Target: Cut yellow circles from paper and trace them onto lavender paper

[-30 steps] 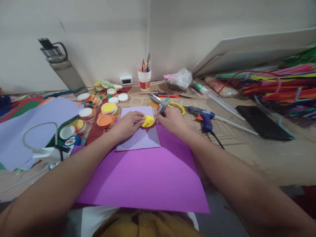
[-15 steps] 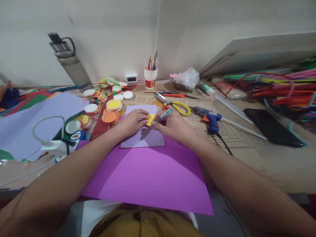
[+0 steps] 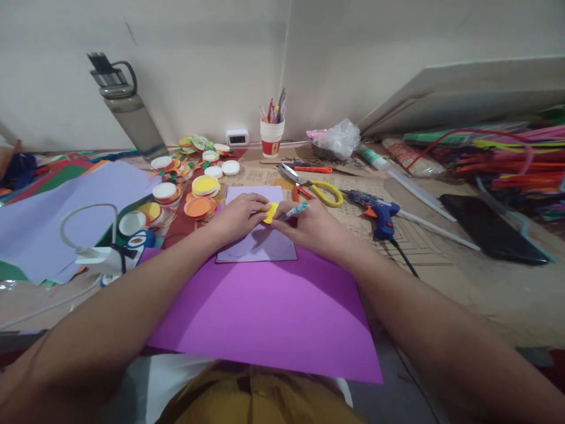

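My left hand presses a small yellow disc against a lilac paper sheet, thumb and fingertips at the disc's left edge. In my right hand is a pen with a light blue and white barrel, slanting up to the right. Its tip is hidden by my fingers at the disc's right side. Faint curved outlines show on the lilac sheet below my hands. Under it lies a larger purple sheet, which reaches over the table edge toward my lap.
White-rimmed round lids and an orange disc stand at left, near a water bottle. Yellow-handled scissors, a blue glue gun and a phone lie at right. A pen cup stands behind.
The pen in my right hand has tipped lower, its upper end moving down. My left hand stays on the yellow disc. The whole view has shifted slightly.
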`<state>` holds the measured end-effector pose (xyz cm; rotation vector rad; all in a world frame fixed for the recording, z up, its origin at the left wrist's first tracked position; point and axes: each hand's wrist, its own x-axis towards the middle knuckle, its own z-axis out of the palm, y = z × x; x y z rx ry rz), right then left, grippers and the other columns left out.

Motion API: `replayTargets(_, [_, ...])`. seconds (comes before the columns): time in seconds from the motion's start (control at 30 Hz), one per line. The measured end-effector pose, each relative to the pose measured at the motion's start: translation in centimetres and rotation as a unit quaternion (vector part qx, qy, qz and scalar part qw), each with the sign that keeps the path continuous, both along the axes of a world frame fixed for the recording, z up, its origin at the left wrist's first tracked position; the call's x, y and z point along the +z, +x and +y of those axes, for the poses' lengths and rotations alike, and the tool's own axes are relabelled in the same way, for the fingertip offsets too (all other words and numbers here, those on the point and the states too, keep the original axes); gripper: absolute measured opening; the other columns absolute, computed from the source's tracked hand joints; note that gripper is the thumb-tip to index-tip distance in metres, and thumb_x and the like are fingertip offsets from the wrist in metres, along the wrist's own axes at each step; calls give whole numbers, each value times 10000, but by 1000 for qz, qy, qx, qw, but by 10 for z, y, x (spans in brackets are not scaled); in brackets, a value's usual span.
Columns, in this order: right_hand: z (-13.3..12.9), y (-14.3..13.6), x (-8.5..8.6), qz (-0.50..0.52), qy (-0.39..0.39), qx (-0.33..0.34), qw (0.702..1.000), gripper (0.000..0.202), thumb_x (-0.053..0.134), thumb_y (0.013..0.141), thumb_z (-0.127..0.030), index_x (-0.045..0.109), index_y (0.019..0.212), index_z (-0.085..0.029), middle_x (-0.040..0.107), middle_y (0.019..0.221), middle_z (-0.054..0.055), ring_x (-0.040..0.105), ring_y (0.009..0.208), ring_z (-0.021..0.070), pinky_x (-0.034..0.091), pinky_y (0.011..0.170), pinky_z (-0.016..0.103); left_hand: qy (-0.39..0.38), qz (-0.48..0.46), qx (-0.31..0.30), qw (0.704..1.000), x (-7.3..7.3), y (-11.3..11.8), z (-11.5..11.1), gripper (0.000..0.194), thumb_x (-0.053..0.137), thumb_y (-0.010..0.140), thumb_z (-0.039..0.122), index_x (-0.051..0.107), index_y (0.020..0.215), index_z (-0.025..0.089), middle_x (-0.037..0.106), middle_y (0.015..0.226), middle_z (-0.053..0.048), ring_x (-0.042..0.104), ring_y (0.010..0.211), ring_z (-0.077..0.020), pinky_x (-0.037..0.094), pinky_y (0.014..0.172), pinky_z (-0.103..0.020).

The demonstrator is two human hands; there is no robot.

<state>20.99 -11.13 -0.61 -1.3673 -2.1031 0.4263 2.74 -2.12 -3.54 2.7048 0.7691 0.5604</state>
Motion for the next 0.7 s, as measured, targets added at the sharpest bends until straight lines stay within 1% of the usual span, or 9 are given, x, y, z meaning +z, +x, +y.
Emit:
replayTargets(0.1, [-2,2,6,12,-29,12,999,117,585,863,-227,672,808,-170,645,696,16,543,623,115,396,643,256,6,-2,-2,1000,0,0,-1,259,529,914,268,737,1058,209,688,1133,-72,622,1064,-183,471,991,-361])
replayTargets(0.23, [-1,9,11,16,-62,3,998,128,603,857,-272,698,845,-187,643,691,2,530,601,107,397,624,250,5,-4,5,1000,-1,0,-1,270,522,917,276,722,1087,214,683,1154,-68,618,1079,-182,473,996,-370])
replayTargets(0.37, [4,20,9,15,-47,0,999,106,617,832,-267,700,829,-201,662,721,-3,540,599,104,397,615,246,-1,2,16,1000,-1,-1,-1,268,523,912,272,723,1080,212,673,1174,-63,611,1093,-181,473,1000,-365])
replayTargets(0.47, [7,27,10,5,-47,-26,999,90,630,814,-263,697,822,-204,662,713,-1,549,603,114,398,606,251,-2,7,19,1000,0,-1,-2,272,522,909,267,725,1079,202,670,1182,-66,610,1092,-182,468,1010,-367])
replayTargets(0.57, [8,34,16,2,-62,-47,997,103,627,819,-287,687,805,-204,658,696,4,550,603,126,396,589,255,-8,7,23,1000,1,0,-2,275,528,903,247,723,1082,177,672,1183,-78,612,1090,-184,471,1009,-366])
replayTargets(0.7, [10,36,20,15,-51,-78,996,117,611,828,-291,674,814,-194,651,679,9,557,619,137,398,586,258,-9,11,29,999,1,0,-1,271,531,904,256,723,1080,181,672,1187,-77,614,1088,-187,478,1002,-368])
